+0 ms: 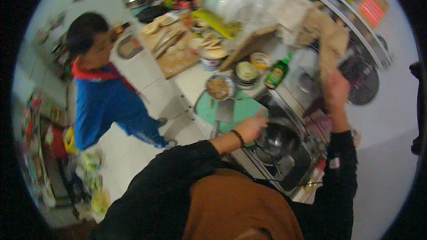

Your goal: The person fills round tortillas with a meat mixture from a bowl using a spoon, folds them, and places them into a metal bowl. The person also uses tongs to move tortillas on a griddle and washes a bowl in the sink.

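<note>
My left hand [251, 129], with a dark beaded bracelet at the wrist, is at the near-left rim of a shiny metal bowl [284, 140] in the sink. Its fingers look curled on that rim, though blur softens them. On the right, my raised right hand [336, 90] is closed at the lower end of a hanging brown cloth [333, 44]. A green cutting board [247, 112] lies left of the sink, bearing a wide-bladed cleaver [225, 111]. Beyond the board stands a bowl of brownish food [219, 87].
A green bottle [277, 74] stands behind the sink [296, 175]. Farther back is a wooden board [171, 53] with pale dough pieces. To the left, a person in a blue jacket [100, 106] faces the counter. A metal rack [351, 18] lines the right wall.
</note>
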Demonstrator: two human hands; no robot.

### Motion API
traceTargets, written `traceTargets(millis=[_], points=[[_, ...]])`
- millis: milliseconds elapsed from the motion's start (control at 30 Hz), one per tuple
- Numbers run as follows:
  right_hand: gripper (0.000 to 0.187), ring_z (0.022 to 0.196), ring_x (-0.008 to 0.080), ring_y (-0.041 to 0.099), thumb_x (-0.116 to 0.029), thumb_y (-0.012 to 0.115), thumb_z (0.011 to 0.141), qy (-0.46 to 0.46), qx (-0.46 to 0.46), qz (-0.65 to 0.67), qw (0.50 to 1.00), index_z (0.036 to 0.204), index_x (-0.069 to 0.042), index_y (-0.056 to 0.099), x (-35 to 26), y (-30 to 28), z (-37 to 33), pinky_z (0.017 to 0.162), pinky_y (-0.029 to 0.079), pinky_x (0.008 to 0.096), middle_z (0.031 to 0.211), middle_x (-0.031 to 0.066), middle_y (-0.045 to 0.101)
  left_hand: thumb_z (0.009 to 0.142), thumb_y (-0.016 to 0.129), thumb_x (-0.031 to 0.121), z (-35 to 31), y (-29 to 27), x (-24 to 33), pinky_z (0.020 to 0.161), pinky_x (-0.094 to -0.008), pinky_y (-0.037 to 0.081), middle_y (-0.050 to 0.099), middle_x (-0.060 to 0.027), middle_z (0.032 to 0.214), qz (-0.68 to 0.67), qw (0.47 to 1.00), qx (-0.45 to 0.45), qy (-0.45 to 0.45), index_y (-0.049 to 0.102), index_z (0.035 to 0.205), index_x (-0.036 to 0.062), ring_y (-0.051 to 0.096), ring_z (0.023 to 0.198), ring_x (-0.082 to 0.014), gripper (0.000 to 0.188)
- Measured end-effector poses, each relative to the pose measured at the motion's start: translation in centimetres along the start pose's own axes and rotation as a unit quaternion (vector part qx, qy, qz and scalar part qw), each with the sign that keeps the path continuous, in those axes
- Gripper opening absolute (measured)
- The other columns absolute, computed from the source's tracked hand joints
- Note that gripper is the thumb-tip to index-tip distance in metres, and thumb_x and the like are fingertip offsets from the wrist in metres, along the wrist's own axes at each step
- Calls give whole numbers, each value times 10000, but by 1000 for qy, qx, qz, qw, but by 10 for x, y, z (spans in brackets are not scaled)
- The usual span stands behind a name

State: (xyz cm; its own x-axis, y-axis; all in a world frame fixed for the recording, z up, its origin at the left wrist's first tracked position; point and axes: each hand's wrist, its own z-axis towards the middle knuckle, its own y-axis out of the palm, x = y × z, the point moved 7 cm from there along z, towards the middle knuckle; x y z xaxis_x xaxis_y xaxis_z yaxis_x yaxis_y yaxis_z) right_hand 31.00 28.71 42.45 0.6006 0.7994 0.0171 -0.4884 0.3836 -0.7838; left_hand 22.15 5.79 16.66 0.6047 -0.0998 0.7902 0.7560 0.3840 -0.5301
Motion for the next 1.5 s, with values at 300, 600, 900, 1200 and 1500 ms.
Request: traceTargets(millis=[300, 600, 900, 1200, 1500], points=[[135, 1117, 421, 572, -195, 683, 765, -67, 221, 136, 964, 753, -67, 726, -86, -124, -160, 1091, 325, 561, 1178, 220, 655, 1061, 523, 267, 9, -47, 4, 684, -305, 624, 707, -37, 996, -419, 882, 19, -213, 572, 1159, 14, 719, 850, -154, 276], [479, 1384, 443, 381, -251, 732, 785, -45, -316, 137, 938, 1200, -39, 624, -119, -34, -201, 1166, 251, 541, 1443, 247, 460, 1046, 524, 209, 7, -34, 39, 615, -294, 627, 687, -65, 942, -349, 914, -30, -207, 599, 1155, -4, 691, 748, -133, 251], [437, 1242, 457, 525, -210, 573, 951, -49, -243, 321, 914, 1336, -12, 514, -133, 48, -219, 1094, 398, 501, 1286, 242, 597, 1015, 524, 121, -15, -44, 78, 643, -316, 595, 693, -130, 1039, -218, 972, -25, -82, 587, 1296, 25, 705, 767, -177, 304], [344, 1079, 363, 661, -149, 615, 851, 37, -241, 15, 970, 1177, -41, 635, -94, 57, -215, 879, 525, 489, 1158, 222, 666, 951, 525, 47, -33, -45, 87, 579, -331, 569, 683, -181, 1056, -165, 986, -8, 8, 582, 1283, 4, 697, 712, -280, 340], [380, 1142, 353, 625, -206, 642, 850, -236, -352, 60, 904, 1199, -55, 644, -148, 43, -252, 975, 486, 451, 1161, 192, 665, 978, 554, 111, -32, -73, 74, 536, -349, 548, 671, -149, 795, -101, 993, 63, 25, 635, 1106, -13, 684, 610, -206, 196]])
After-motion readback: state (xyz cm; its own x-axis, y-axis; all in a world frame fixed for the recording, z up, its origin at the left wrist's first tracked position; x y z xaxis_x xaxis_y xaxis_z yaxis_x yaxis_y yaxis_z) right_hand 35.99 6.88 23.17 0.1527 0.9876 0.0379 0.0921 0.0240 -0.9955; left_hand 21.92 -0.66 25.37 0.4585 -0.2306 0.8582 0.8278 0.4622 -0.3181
